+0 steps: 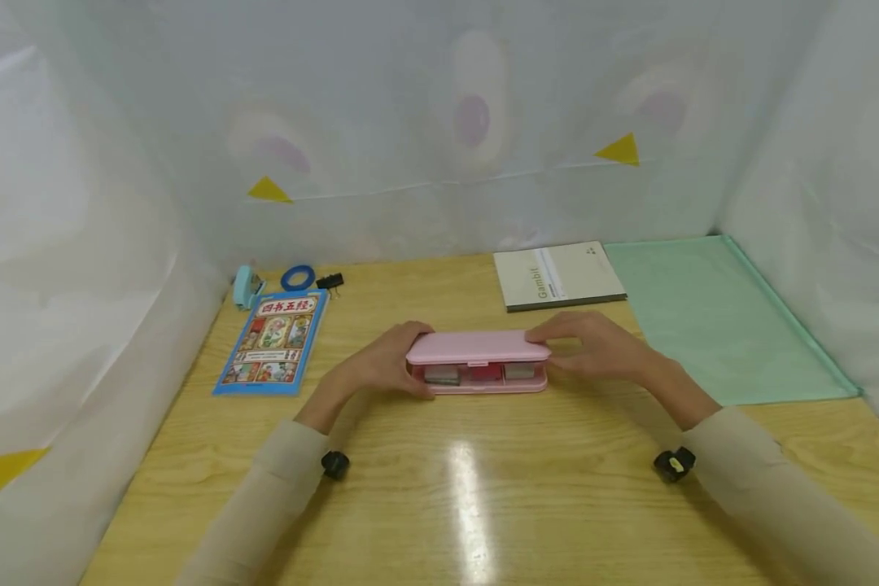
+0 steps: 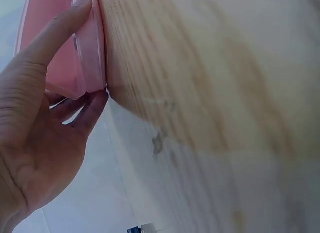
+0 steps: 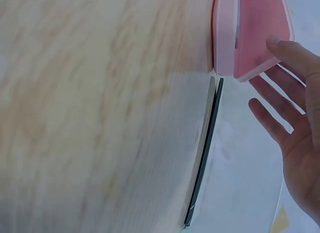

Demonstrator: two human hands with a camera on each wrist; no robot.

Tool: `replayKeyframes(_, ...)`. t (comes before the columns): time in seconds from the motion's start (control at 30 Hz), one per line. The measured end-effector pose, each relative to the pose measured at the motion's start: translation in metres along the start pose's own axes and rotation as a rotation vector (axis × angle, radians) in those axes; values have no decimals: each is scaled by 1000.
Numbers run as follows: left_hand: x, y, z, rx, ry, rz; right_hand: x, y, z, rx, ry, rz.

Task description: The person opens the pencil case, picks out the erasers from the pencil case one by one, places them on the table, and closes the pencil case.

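A pink pencil case lies on the table with its lid slightly raised along the front. Through the gap several small items show inside, one of them red. At its left end, my left hand grips the case; in the left wrist view the thumb presses the base's front and fingertips reach behind. My right hand pinches the lid at the right end. In the right wrist view the thumb lies on the pink lid, some fingers are behind it, and the lower ones are spread away.
A blue-edged book lies to the left, with a light-blue tape dispenser, a blue tape roll and a black binder clip behind it. A notebook and a green mat are at the back right.
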State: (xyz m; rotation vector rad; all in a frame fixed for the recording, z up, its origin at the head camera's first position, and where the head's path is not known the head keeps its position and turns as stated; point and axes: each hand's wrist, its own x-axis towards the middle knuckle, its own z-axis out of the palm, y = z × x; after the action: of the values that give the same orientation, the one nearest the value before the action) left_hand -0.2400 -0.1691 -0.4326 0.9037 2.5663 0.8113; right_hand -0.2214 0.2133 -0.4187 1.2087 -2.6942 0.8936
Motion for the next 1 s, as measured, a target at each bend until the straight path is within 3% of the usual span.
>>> replayKeyframes(0.17, -4, -3, -3, -63, -29, -18, 0, 0, -5, 32, 8, 144)
replayKeyframes(0.37, -10, -7, -9, -203, -42, -45, 12, 1, -9, 104, 112, 294)
replayKeyframes(0.73, -11, -6, -9, -261, -25, -99, 40, 19, -2, 454, 205, 542)
replayKeyframes(1.0, -13, -5, -6, -259, 0, -86, 58, 37, 7, 505, 212, 654)
